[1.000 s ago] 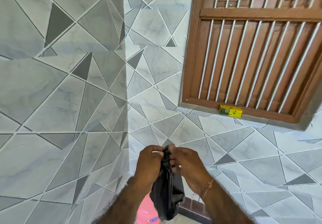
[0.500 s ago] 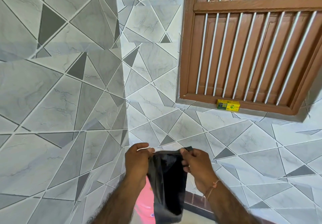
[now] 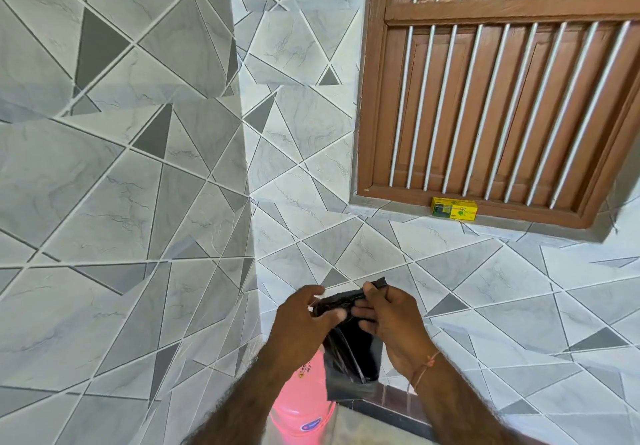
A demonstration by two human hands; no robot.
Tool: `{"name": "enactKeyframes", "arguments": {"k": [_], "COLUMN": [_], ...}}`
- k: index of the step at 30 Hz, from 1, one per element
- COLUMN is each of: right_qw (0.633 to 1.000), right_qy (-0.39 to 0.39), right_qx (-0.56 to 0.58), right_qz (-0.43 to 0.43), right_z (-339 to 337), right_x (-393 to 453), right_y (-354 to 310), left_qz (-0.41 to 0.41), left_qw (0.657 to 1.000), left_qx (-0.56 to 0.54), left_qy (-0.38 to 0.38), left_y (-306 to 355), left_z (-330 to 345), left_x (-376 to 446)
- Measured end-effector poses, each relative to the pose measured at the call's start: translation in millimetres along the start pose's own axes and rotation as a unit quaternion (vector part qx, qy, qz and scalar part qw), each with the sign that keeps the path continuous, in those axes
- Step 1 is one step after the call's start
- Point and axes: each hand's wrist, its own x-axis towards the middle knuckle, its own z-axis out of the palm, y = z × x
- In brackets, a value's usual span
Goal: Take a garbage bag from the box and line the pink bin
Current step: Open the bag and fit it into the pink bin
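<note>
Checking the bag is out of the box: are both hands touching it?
Touching. Head view: left hand and right hand pinch the black bag's top edge.

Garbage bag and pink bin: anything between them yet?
In the head view nothing lies between them: the black garbage bag, pinched at its top by the left hand and right hand, hangs above the pink bin.

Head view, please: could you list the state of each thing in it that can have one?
garbage bag: out of the box, top edge pinched by both hands, hanging limp, mouth not yet spread.
left hand: pinches the bag's top edge.
right hand: pinches the bag's top edge.
pink bin: below the hands, unlined; its opening is hidden.
yellow box: lying on the window sill, apparently closed.
wooden shutters: shut behind the bars.
</note>
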Motion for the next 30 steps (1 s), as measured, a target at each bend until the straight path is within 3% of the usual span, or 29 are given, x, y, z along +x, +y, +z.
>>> {"name": "enactKeyframes", "arguments": {"k": [3, 10, 14, 25, 30], "right_qw": [0.999, 0.998, 0.993, 1.0, 0.996], "right_qy": [-0.014, -0.061, -0.106, -0.03, 0.002], "right_qx": [0.03, -0.032, 0.037, 0.008, -0.077], "right_qz": [-0.007, -0.004, 0.04, -0.001, -0.044], "right_z": [0, 13, 16, 11, 1], "right_x": [1, -9, -8, 0, 6], "right_y": [-3, 7, 3, 0, -1], "left_qz": [-0.002, -0.019, 0.0, -0.011, -0.002], "left_qw": [1.0, 0.978, 0.985, 0.971, 0.986], "left_qx": [0.005, -0.205, -0.17, -0.239, -0.161], "left_qy": [0.028, 0.033, 0.025, -0.003, 0.048], "left_y": [-1, 13, 14, 7, 4], "left_z": [-1, -7, -5, -11, -10], "left_x": [2, 2, 1, 3, 7]}}
